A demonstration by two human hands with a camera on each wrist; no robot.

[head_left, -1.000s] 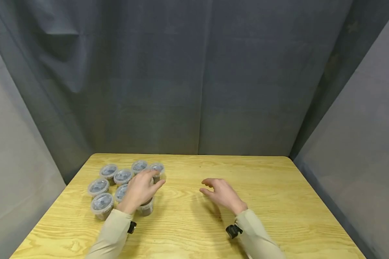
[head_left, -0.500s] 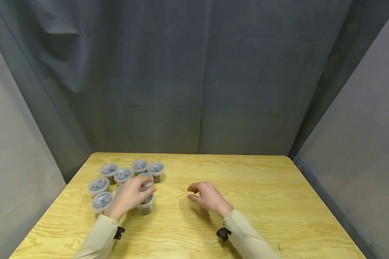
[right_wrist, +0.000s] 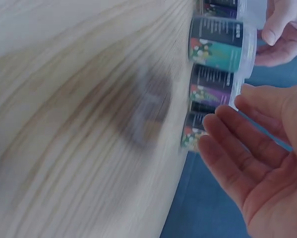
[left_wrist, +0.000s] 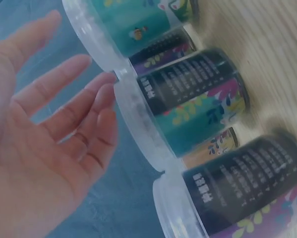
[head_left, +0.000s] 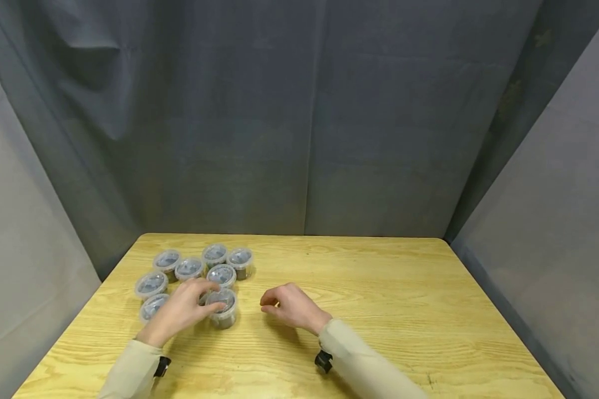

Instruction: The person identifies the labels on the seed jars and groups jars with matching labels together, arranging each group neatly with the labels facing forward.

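Several round tubs with clear lids and printed labels stand at the left of the table. My left hand (head_left: 182, 307) hovers over them, with its fingers spread and its thumb by the lid of the nearest right tub (head_left: 223, 317). In the left wrist view, the left hand's fingertips are close beside the lid of a teal-labelled tub (left_wrist: 188, 106); contact cannot be told. My right hand (head_left: 294, 306) is above the wood, right of that same front tub, with loosely bent fingers and nothing held. In the right wrist view, a teal-and-black tub (right_wrist: 217, 44) stands beyond its fingers.
The light wood table (head_left: 404, 310) extends to the right of the tubs. A dark grey curtain (head_left: 239, 122) hangs behind its far edge. Pale cloth panels (head_left: 25, 194) flank both sides.
My left hand has drawn back toward the near left, uncovering tubs behind it. My right hand has moved left, closer to the tubs. The tubs stay in place.
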